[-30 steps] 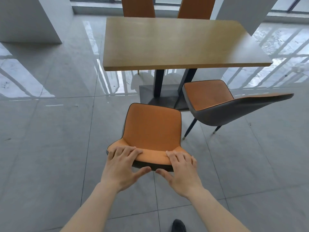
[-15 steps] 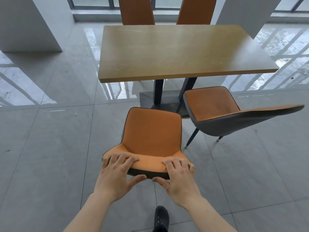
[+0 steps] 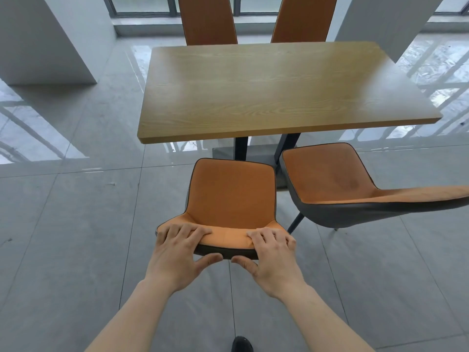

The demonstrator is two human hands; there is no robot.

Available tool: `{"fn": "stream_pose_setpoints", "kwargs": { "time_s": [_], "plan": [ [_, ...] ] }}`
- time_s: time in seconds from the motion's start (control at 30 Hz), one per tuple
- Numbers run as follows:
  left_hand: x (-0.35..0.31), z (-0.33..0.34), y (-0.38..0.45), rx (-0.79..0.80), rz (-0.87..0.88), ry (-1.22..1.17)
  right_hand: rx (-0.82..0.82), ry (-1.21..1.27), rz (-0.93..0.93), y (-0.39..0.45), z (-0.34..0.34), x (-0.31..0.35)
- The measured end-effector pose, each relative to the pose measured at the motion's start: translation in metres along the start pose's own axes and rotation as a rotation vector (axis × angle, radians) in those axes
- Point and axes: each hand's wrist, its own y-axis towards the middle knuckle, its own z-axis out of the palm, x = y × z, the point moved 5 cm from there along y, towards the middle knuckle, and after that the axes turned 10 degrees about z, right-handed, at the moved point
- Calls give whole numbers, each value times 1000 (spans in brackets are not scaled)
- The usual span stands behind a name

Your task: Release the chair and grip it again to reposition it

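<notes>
An orange chair (image 3: pixel 232 194) with a dark grey shell stands on the floor in front of me, its seat facing the wooden table (image 3: pixel 274 90). My left hand (image 3: pixel 179 252) grips the left end of the top of the chair's backrest, fingers over the orange front and thumb on the grey back. My right hand (image 3: pixel 270 255) grips the right end of the backrest in the same way. The front edge of the seat lies close to the table's near edge.
A second orange chair (image 3: pixel 335 184) stands to the right, turned sideways, beside the table's dark pedestal (image 3: pixel 241 151). Behind the table stand two more orange chair backs (image 3: pixel 208 19). White pillars rise at left (image 3: pixel 48 39) and right. My dark shoe (image 3: pixel 242 345) shows at the bottom.
The chair has slid forward toward the table with both hands still gripping its backrest. The table and the other chairs now appear nearer and larger in view.
</notes>
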Motion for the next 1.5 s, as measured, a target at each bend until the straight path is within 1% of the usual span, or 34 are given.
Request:
{"fn": "stream_pose_setpoints", "kwargs": {
  "time_s": [0.27, 0.37, 0.53, 0.67, 0.77, 0.9, 1.07, 1.17, 1.3, 1.4, 1.5],
  "plan": [
    [0, -12, 61, -4, -35, 0, 59, 9, -5, 63, -22, -13],
    [7, -18, 77, -27, -24, 8, 47, 7, -25, 80, -29, -12],
    [13, -18, 72, -18, -39, 7, 26, 2, -28, 75, -24, -4],
    [11, -20, 72, 19, -42, 28, 26, -4, -17, 76, -22, -5],
    [10, -23, 72, 50, -35, 38, 57, -32, 14, 71, -24, -3],
    [6, -29, 67, 78, -41, 57, 92, -50, 45, 62, -35, 1],
    [15, -54, 51, 59, -60, 25, 74, -102, 21, 57, -53, 21],
    [37, -80, 43, 17, -86, 19, 80, -137, 7, 63, -67, 46],
    [87, -119, 35, -40, -129, 10, 69, -141, -52, 80, -83, 108],
    [142, -151, 30, -63, -171, 10, 41, -143, -111, 105, -97, 172],
    [212, -190, 22, -112, -187, 0, 3, -151, -164, 132, -110, 253]
  ]
}}
